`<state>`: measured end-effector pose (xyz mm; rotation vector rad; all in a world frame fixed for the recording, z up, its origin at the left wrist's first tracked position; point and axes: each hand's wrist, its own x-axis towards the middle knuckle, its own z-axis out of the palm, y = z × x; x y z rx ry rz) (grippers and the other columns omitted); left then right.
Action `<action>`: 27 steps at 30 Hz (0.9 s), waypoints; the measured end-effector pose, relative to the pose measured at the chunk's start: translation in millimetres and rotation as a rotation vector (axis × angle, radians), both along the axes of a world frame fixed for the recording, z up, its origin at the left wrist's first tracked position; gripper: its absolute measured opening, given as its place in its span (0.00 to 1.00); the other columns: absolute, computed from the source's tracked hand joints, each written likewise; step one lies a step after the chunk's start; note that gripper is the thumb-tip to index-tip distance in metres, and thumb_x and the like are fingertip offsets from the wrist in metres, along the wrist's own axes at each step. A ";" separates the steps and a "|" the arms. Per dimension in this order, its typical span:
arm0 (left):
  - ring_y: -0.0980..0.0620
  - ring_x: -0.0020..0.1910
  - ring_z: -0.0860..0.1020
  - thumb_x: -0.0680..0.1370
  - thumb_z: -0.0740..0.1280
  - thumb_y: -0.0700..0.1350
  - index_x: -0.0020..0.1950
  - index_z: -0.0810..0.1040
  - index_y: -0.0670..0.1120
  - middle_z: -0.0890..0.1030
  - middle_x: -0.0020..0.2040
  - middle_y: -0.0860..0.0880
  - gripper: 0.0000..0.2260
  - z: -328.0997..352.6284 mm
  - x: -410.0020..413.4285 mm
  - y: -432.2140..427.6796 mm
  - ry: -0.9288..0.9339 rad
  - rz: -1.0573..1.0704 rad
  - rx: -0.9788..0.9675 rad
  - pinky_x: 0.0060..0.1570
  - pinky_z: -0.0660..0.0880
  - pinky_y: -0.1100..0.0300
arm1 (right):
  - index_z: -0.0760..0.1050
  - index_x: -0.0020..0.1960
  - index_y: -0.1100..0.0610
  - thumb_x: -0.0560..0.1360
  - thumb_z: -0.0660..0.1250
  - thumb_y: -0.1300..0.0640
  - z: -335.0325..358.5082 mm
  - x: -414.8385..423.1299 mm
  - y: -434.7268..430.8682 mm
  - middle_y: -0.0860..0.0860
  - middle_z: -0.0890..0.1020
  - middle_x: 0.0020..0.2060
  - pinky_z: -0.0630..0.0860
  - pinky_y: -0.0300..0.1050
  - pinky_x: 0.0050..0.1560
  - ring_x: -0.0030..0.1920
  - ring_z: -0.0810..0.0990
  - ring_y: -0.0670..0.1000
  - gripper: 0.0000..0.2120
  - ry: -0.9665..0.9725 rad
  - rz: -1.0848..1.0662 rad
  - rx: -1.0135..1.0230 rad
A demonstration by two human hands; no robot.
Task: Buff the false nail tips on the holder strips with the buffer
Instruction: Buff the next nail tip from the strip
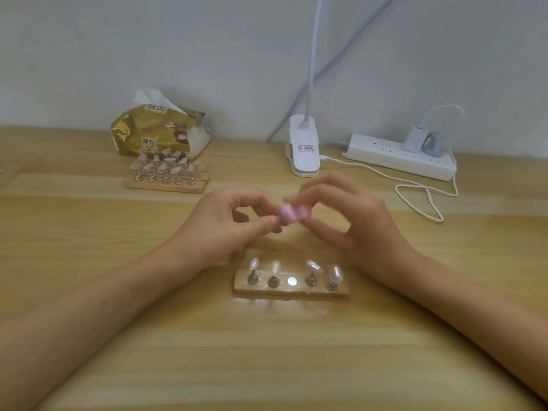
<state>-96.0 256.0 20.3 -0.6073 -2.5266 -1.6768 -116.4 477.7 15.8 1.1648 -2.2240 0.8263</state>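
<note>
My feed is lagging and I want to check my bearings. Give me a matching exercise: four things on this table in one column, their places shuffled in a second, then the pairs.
1. small pink buffer block
2. gold plastic tissue pack
3. white plastic power strip
4. near wooden holder strip

a. back right
b. held up between left hand and right hand
c. just in front of the hands, one slot empty
d. back left, behind the far holder strips

Pairs: 1-b; 2-d; 3-a; 4-c
</note>
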 end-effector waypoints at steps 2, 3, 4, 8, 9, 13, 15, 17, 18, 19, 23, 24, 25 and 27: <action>0.58 0.25 0.70 0.75 0.73 0.45 0.41 0.84 0.52 0.85 0.42 0.53 0.04 -0.1 0.9 0.5 0.013 -0.015 -0.019 0.25 0.68 0.67 | 0.81 0.55 0.60 0.76 0.73 0.67 4.3 -1.9 5.7 0.54 0.79 0.48 0.77 0.47 0.54 0.49 0.80 0.49 0.09 -0.032 -0.080 -0.076; 0.58 0.25 0.70 0.75 0.73 0.44 0.41 0.84 0.53 0.85 0.42 0.53 0.04 0.2 1.4 1.0 0.012 -0.012 -0.021 0.25 0.68 0.67 | 0.81 0.55 0.60 0.76 0.73 0.67 4.7 0.1 6.3 0.54 0.79 0.49 0.76 0.45 0.54 0.49 0.80 0.48 0.09 -0.018 -0.072 -0.084; 0.57 0.25 0.70 0.75 0.73 0.45 0.41 0.84 0.53 0.85 0.42 0.53 0.04 0.3 1.2 1.0 0.015 -0.008 -0.018 0.25 0.68 0.66 | 0.81 0.55 0.60 0.76 0.72 0.66 3.2 3.1 4.8 0.53 0.78 0.49 0.76 0.43 0.54 0.49 0.79 0.48 0.08 0.007 -0.034 -0.054; 0.56 0.26 0.71 0.74 0.73 0.46 0.41 0.84 0.52 0.85 0.41 0.53 0.03 0.4 0.5 0.1 0.008 -0.008 -0.015 0.25 0.68 0.66 | 0.82 0.56 0.59 0.76 0.72 0.67 2.0 2.5 4.1 0.53 0.78 0.50 0.77 0.44 0.54 0.51 0.80 0.49 0.10 0.013 -0.036 0.000; 0.56 0.25 0.70 0.75 0.73 0.45 0.41 0.84 0.53 0.85 0.41 0.53 0.04 0.4 1.3 0.3 0.010 -0.016 -0.028 0.25 0.68 0.66 | 0.82 0.56 0.60 0.75 0.73 0.67 4.2 1.1 6.6 0.54 0.79 0.49 0.77 0.46 0.54 0.50 0.80 0.49 0.11 0.012 -0.066 -0.033; 0.56 0.24 0.69 0.72 0.75 0.51 0.40 0.84 0.52 0.83 0.38 0.56 0.03 1.3 3.0 0.9 -0.014 0.000 -0.018 0.25 0.66 0.65 | 0.82 0.55 0.59 0.78 0.71 0.64 -1.4 5.8 1.1 0.53 0.78 0.50 0.76 0.43 0.54 0.51 0.79 0.50 0.07 0.064 0.033 0.041; 0.56 0.25 0.70 0.73 0.74 0.50 0.41 0.84 0.52 0.84 0.39 0.55 0.03 1.5 2.7 0.3 -0.009 -0.009 -0.026 0.25 0.67 0.65 | 0.82 0.55 0.59 0.76 0.72 0.65 -0.9 2.0 3.5 0.52 0.78 0.49 0.76 0.44 0.53 0.50 0.79 0.48 0.08 0.031 -0.026 0.013; 0.54 0.26 0.70 0.74 0.73 0.46 0.42 0.84 0.52 0.85 0.41 0.53 0.02 2.3 4.2 0.3 0.005 -0.029 -0.040 0.25 0.66 0.66 | 0.82 0.56 0.59 0.75 0.73 0.66 2.7 0.8 7.2 0.52 0.79 0.49 0.77 0.44 0.54 0.51 0.79 0.47 0.10 0.022 -0.080 -0.046; 0.53 0.27 0.70 0.75 0.73 0.46 0.41 0.84 0.52 0.85 0.41 0.53 0.03 2.5 4.8 0.7 0.006 -0.026 -0.040 0.25 0.65 0.66 | 0.82 0.57 0.58 0.76 0.72 0.65 2.6 2.2 6.4 0.52 0.79 0.49 0.76 0.43 0.54 0.51 0.79 0.47 0.10 0.044 -0.062 -0.047; 0.53 0.27 0.69 0.74 0.73 0.47 0.41 0.84 0.52 0.85 0.41 0.54 0.02 2.8 5.2 0.5 0.005 -0.016 -0.038 0.26 0.64 0.65 | 0.82 0.57 0.58 0.77 0.72 0.64 0.8 4.2 4.0 0.52 0.78 0.49 0.76 0.41 0.54 0.51 0.79 0.48 0.09 0.066 -0.019 -0.023; 0.53 0.27 0.69 0.74 0.73 0.46 0.40 0.84 0.53 0.85 0.39 0.55 0.04 3.7 4.4 0.3 0.010 -0.001 -0.041 0.26 0.64 0.66 | 0.82 0.56 0.59 0.76 0.73 0.66 1.0 0.4 4.3 0.52 0.79 0.49 0.77 0.47 0.52 0.49 0.80 0.49 0.09 0.012 -0.058 -0.025; 0.52 0.27 0.69 0.75 0.73 0.44 0.40 0.84 0.53 0.85 0.40 0.54 0.05 4.2 4.8 1.1 0.015 -0.006 -0.045 0.26 0.65 0.67 | 0.82 0.56 0.60 0.75 0.73 0.66 3.7 -0.7 7.0 0.52 0.79 0.48 0.77 0.47 0.52 0.49 0.80 0.48 0.10 0.001 -0.082 -0.058; 0.53 0.27 0.69 0.75 0.73 0.44 0.40 0.84 0.52 0.85 0.39 0.54 0.05 4.1 5.0 1.7 0.016 -0.007 -0.049 0.25 0.65 0.67 | 0.82 0.56 0.60 0.76 0.73 0.66 4.7 0.4 8.2 0.52 0.79 0.48 0.77 0.45 0.53 0.50 0.80 0.48 0.10 0.011 -0.074 -0.074; 0.56 0.25 0.67 0.75 0.73 0.44 0.41 0.84 0.50 0.83 0.34 0.58 0.03 3.9 5.0 2.1 0.016 0.004 -0.049 0.25 0.63 0.68 | 0.82 0.56 0.59 0.76 0.72 0.65 1.3 5.1 4.3 0.52 0.78 0.49 0.76 0.43 0.53 0.50 0.80 0.49 0.09 0.045 0.016 -0.013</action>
